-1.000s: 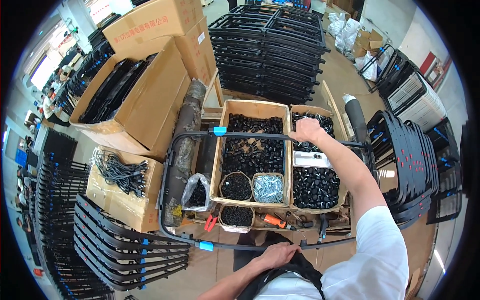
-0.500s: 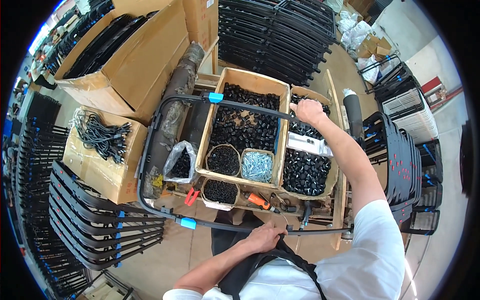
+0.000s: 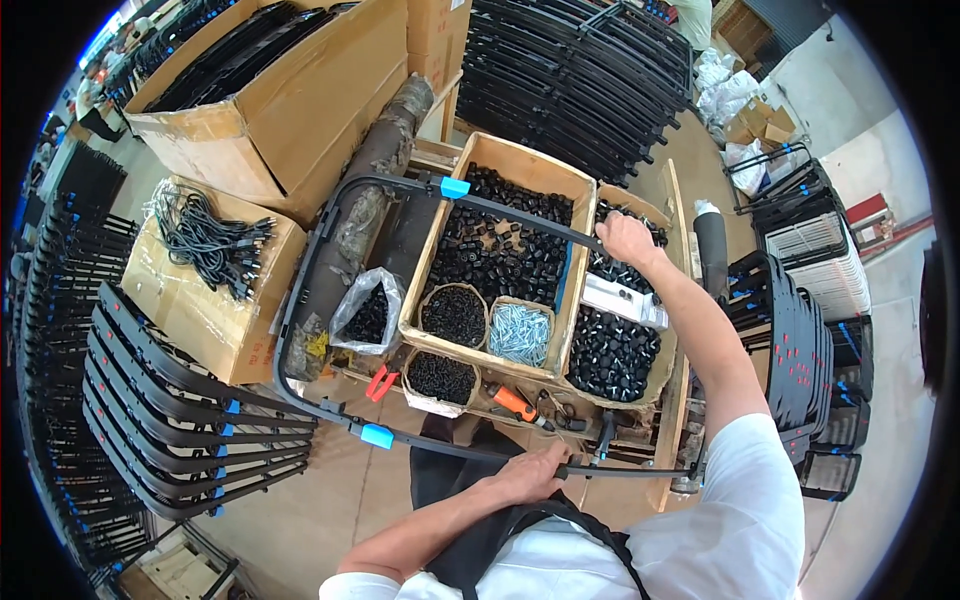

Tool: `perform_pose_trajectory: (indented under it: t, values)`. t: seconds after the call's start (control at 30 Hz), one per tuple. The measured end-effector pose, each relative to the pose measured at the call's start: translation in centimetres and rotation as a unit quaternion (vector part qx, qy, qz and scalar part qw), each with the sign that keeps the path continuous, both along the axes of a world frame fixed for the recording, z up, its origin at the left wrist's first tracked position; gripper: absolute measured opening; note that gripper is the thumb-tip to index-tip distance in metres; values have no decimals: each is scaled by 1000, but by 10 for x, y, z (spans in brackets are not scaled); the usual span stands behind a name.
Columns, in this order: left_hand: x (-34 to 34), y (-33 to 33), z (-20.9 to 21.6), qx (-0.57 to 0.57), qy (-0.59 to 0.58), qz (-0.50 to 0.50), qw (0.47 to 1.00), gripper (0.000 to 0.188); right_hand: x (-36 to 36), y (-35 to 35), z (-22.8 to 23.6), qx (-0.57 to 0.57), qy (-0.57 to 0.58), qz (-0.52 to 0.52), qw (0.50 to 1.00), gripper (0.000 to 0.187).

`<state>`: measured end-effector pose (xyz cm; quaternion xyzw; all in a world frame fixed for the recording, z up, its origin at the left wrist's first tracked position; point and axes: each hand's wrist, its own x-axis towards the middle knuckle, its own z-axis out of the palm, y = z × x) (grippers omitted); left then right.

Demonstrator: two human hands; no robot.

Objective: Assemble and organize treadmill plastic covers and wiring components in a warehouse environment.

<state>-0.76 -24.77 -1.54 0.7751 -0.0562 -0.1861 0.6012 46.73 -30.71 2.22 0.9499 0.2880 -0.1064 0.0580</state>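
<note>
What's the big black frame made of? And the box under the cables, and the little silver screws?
Frame: probably black-painted metal, smooth and dull, because it looks thin yet stiff.
Box: cardboard, brown and matte, with crisp folded edges.
Screws: likely shiny plated metal, because they glint silvery.

It's a factory assy. area: stacked blk frames (image 3: 572, 88), ctns (image 3: 320, 110) & parts bins (image 3: 530, 163) (screws (image 3: 520, 335) incl.).

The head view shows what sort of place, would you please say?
Probably a factory assembly area: the tall stack of black frames, the small box of silvery screws and the orange-handled tool suggest it.
</note>
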Motion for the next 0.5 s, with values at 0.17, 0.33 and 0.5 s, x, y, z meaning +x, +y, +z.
perform_pose_trajectory:
  t: [0.17, 0.33, 0.5]
  values:
    - [-2, 17, 5, 62, 5, -92, 994, 53, -29, 24, 18, -11, -22, -10, 1000, 52]
    - [-1, 3, -19, 12, -86, -82, 993, 55, -17, 22, 10, -7, -2, -11, 1000, 57]
    - [-6, 28, -3, 26, -105, -18, 994, 49, -30, 29, 19, 18, -14, 96, 995, 59]
